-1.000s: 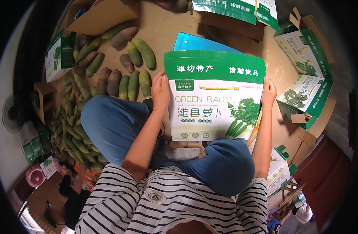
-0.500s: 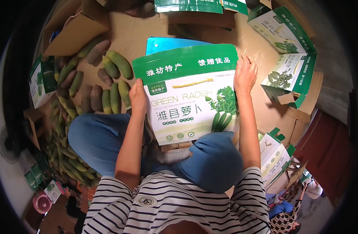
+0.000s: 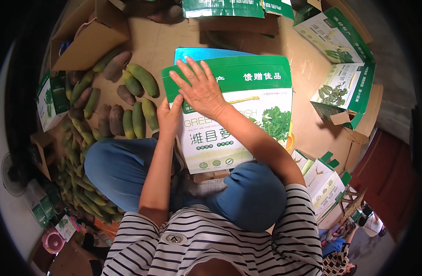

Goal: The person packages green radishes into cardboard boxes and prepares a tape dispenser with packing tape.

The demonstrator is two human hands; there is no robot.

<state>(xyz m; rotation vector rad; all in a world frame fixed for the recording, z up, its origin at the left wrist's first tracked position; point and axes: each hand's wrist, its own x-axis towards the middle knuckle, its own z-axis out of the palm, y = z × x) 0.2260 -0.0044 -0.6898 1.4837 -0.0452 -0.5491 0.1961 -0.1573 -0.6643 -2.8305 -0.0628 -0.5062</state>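
A green and white radish carton point(image 3: 220, 147) with a yellow rope handle rests tilted against my knees, its printed front facing me. My left hand point(image 3: 169, 112) grips its left edge, thumb on the front and the other fingers mostly hidden. Lying across the green top band, my right hand point(image 3: 202, 92) is flat with fingers spread, touching the upper left part and covering some of the lettering. A shiny blue sheet or panel point(image 3: 211, 51) shows behind the top edge. At the lower right edge, a bit of yellow shows beside the carton.
Several green radishes point(image 3: 142, 79) lie to the left, with a large heap point(image 3: 80, 179) below. A brown open carton point(image 3: 89, 39) stands at upper left. More printed cartons point(image 3: 344, 87) stand on the right, and one point(image 3: 222, 8) at the top. Another person point(image 3: 335, 257) is at lower right.
My right hand has left the carton's right edge and crossed to its upper left front. The carton has shifted slightly right. My left hand stays on the left edge.
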